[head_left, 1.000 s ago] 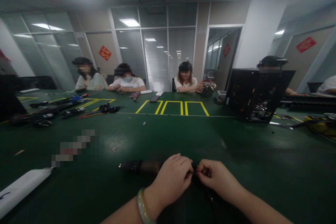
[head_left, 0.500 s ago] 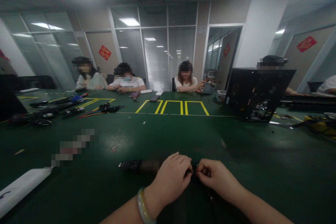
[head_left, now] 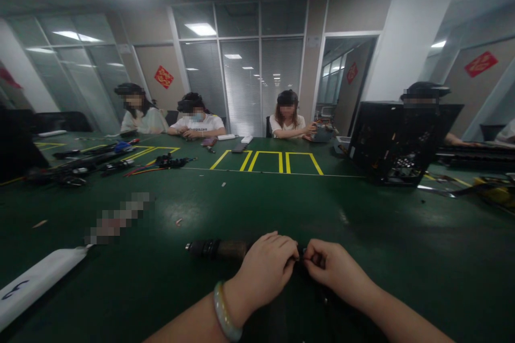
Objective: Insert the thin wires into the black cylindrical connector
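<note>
A dark cylindrical tool lies on the green table, its small metal tip pointing left. Over the tool's right part my left hand is curled, with the fingers closed on it and hiding that section. My right hand is closed in a pinch close beside the left fingertips, at the tool's right end. What the right fingers hold is too small and dark to make out. A thin dark cord or part shows below the right hand.
A white power strip-like bar marked with a figure lies at the left. Dark cables and parts sit farther back. An open black computer case stands at the right. Several people sit across the table.
The camera view has shifted slightly. Both hands stay close together at the tool's right end, with only slight finger movement.
</note>
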A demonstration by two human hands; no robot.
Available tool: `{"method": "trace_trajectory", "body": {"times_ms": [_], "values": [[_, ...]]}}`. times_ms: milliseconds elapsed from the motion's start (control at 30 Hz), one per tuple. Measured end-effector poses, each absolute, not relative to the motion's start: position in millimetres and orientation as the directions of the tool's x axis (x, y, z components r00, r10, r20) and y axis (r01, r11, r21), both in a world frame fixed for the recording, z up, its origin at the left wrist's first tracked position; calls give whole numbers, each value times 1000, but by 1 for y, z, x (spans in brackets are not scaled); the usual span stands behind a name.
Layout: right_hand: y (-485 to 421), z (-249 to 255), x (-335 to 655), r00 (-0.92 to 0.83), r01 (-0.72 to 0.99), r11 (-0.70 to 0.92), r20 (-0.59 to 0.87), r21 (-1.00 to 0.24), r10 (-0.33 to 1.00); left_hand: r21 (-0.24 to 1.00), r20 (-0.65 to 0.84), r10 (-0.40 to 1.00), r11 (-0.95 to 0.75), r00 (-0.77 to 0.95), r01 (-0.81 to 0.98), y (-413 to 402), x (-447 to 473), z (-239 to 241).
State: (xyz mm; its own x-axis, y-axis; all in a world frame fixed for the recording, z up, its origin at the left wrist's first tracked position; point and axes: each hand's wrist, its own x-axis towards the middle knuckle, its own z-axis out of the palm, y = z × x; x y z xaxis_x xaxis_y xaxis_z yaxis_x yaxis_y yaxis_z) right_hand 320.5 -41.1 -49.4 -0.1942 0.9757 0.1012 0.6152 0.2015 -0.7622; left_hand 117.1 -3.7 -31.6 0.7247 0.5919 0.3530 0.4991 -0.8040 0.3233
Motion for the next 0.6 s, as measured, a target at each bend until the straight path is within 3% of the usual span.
{"method": "trace_trajectory", "body": {"times_ms": [600], "values": [[-38, -54, 322, -216, 613, 186, 63, -768, 974, 286, 357, 597, -802, 718, 524, -5, 116, -31]]}}
